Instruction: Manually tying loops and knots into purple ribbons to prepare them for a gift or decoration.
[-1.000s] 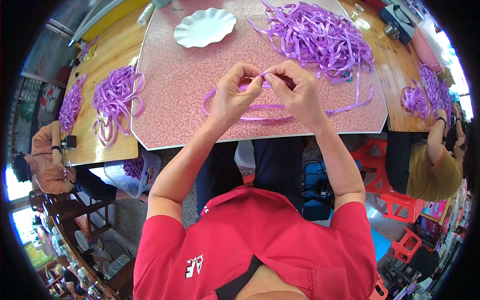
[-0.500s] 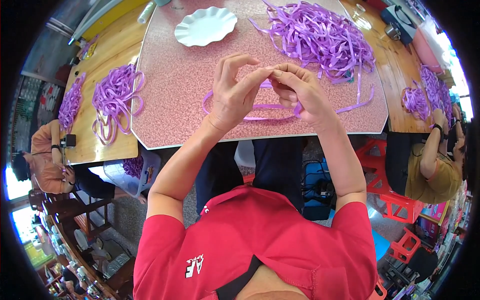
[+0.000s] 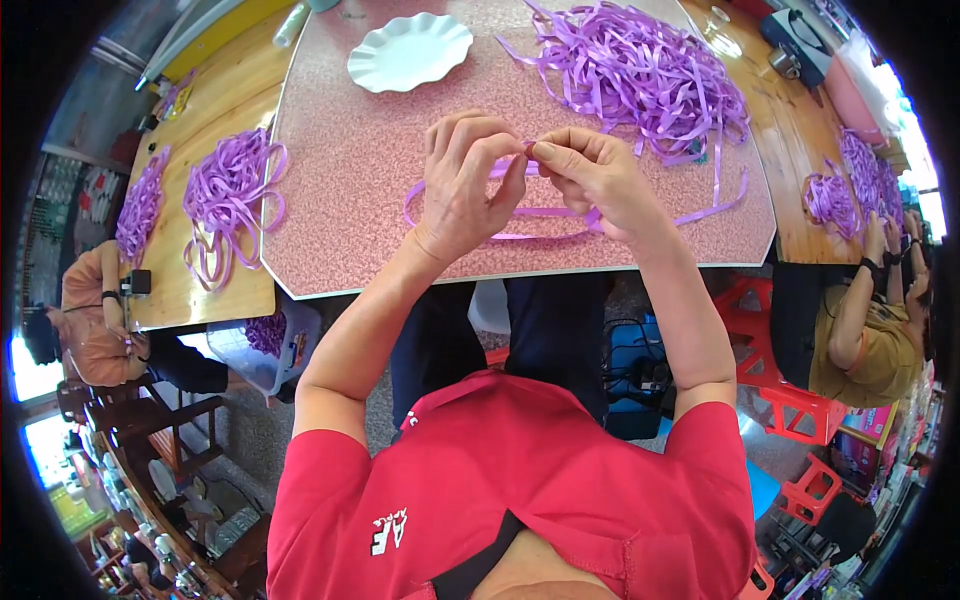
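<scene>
Fingers of the right hand [image 3: 607, 188] pinch a narrow, glossy purple ribbon [image 3: 540, 238] beside those of the left hand [image 3: 465, 188], whose grip is unclear; slack loops across the pink speckled tabletop [image 3: 345, 200], before a tangled purple ribbon heap [image 3: 640, 80] and scalloped white plate [image 3: 410, 53].

Purple leads here: the loose ribbon [image 3: 708, 213] shines solid violet, the big heap [image 3: 640, 80] matches, both against a tabletop [image 3: 350, 200] mottled pink and pale. Plain white on the plate [image 3: 410, 55], solid red across the shirt [image 3: 500, 450], yellow-brown grain along the wooden table [image 3: 235, 90]!
</scene>
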The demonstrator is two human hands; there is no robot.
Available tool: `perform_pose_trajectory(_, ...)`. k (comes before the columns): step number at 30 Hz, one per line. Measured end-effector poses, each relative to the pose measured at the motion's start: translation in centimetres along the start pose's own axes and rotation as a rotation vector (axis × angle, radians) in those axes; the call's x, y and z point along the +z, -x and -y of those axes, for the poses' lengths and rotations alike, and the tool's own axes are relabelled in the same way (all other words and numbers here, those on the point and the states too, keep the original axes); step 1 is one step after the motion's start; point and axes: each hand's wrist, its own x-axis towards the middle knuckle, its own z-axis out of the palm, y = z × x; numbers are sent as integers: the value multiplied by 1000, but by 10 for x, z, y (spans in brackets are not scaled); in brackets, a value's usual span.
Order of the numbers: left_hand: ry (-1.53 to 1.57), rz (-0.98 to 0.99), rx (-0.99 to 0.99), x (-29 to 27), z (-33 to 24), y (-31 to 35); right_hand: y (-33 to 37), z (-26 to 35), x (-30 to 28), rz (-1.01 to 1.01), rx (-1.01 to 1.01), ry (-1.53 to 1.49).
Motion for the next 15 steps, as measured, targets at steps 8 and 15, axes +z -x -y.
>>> perform_pose_trajectory(8,-29,7,31,-1,4,2,-2,0,-5,4,7,35)
perform_pose_trajectory(15,63,69,-49,-1,2,4,-5,-5,-7,19,-132,189)
